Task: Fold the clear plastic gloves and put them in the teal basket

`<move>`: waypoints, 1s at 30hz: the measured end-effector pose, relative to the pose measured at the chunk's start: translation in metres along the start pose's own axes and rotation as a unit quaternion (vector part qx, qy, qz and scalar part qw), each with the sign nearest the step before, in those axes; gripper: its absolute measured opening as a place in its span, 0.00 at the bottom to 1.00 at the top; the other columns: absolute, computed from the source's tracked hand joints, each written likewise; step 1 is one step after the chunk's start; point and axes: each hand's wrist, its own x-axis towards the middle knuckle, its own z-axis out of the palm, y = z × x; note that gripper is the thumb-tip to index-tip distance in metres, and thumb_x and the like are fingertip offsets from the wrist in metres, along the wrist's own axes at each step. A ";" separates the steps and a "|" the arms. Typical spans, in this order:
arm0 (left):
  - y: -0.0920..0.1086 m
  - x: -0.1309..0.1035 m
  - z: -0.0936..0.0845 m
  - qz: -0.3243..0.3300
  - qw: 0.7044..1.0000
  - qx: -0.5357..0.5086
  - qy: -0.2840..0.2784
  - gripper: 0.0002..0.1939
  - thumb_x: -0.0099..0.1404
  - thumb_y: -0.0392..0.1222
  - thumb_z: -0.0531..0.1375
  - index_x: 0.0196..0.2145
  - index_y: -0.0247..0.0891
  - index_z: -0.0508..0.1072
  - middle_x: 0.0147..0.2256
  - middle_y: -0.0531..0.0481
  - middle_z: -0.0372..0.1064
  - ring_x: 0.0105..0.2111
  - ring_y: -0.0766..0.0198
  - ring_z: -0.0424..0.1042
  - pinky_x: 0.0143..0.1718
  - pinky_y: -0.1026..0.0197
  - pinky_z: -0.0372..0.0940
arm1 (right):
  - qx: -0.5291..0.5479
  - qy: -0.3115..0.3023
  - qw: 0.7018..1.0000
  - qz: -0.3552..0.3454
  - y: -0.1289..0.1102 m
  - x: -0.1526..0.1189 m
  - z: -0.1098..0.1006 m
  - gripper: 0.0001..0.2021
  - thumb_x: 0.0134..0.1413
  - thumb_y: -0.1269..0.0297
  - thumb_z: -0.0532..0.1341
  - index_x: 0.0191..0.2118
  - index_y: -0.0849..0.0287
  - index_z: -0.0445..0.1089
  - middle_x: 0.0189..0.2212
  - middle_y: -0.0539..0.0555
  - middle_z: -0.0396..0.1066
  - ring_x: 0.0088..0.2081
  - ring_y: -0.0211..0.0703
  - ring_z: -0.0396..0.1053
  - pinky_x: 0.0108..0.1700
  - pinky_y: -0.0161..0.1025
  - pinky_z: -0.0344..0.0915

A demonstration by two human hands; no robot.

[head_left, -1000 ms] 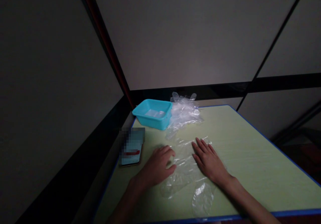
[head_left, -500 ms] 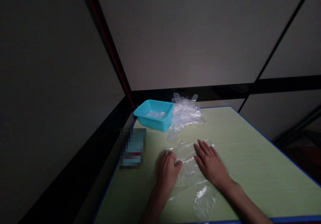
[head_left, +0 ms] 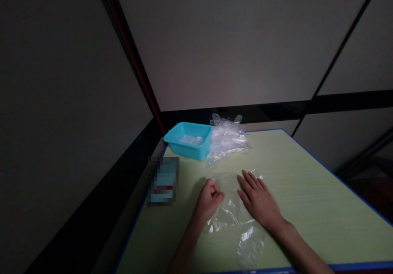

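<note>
A clear plastic glove (head_left: 229,212) lies on the pale green table, crinkled and see-through. My left hand (head_left: 209,200) is closed in a pinch at its left side, with the thumb against the curled fingers. Flat on the right part of the plastic rests my right hand (head_left: 256,198), its fingers stretched out. Nearer the table's front edge is another piece of clear plastic (head_left: 250,247), rounded in outline. Whether it joins the larger piece cannot be made out.
A blue basket (head_left: 204,149) with some clear plastic inside stands at the back left. Beside it is a pile of clear plastic gloves (head_left: 229,137). A blurred-out flat object (head_left: 164,180) lies at the left edge. Walls stand behind and to the left.
My left hand has shifted slightly right and turned, its fingers curled tighter. The plastic beneath it has moved and creased differently. My right hand stays in place.
</note>
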 end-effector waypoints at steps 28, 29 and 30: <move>-0.006 -0.039 -0.038 0.122 0.867 0.482 -0.036 0.24 0.62 0.38 0.48 0.56 0.32 0.53 0.55 0.40 0.55 0.55 0.55 0.56 0.55 0.47 0.50 | 0.067 -0.003 0.996 -0.056 -0.001 -0.016 -0.015 0.26 0.57 0.56 0.50 0.58 0.64 0.53 0.58 0.61 0.49 0.59 0.49 0.47 0.57 0.47 0.52; -0.008 -0.038 -0.042 0.122 0.862 0.492 -0.024 0.24 0.62 0.38 0.48 0.56 0.32 0.54 0.55 0.39 0.55 0.55 0.55 0.55 0.55 0.47 0.51 | 0.070 -0.002 0.996 -0.059 0.000 -0.016 -0.014 0.25 0.57 0.57 0.50 0.57 0.64 0.54 0.58 0.61 0.50 0.58 0.49 0.48 0.57 0.47 0.52; -0.009 -0.036 -0.046 0.125 0.857 0.500 -0.010 0.23 0.62 0.38 0.48 0.55 0.32 0.55 0.55 0.39 0.55 0.55 0.54 0.55 0.54 0.47 0.51 | 0.073 0.002 0.996 -0.059 0.001 -0.016 -0.014 0.25 0.56 0.57 0.51 0.57 0.64 0.55 0.58 0.61 0.51 0.58 0.49 0.49 0.56 0.47 0.53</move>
